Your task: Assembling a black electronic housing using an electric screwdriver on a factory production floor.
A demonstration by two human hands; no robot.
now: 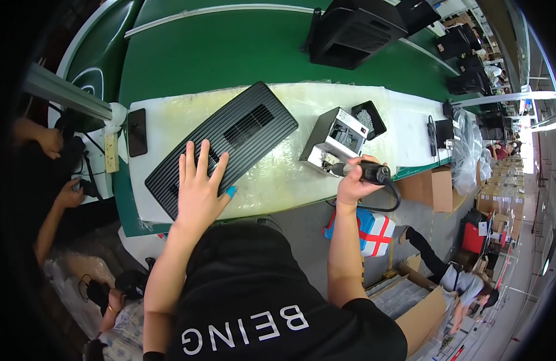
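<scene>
A black ribbed panel with vent slots (263,123) lies at a slant on the film-covered white work mat. My left hand (199,180) rests flat on its near left part, fingers spread, with a blue wrap on the thumb. In my right hand (354,188) is a black corded electric screwdriver (371,172), held with its tip pointing left. That tip is at the near end of an open grey metal box (335,139); whether it touches anything inside cannot be made out. Behind the box stands a small black tray of screws (368,117).
A black phone (137,132) lies at the mat's left edge. A large black housing (353,36) stands on the green belt (218,45) beyond. Clear plastic bags (464,147) and a carton (431,188) are at right. Other people's hands (49,141) show at far left.
</scene>
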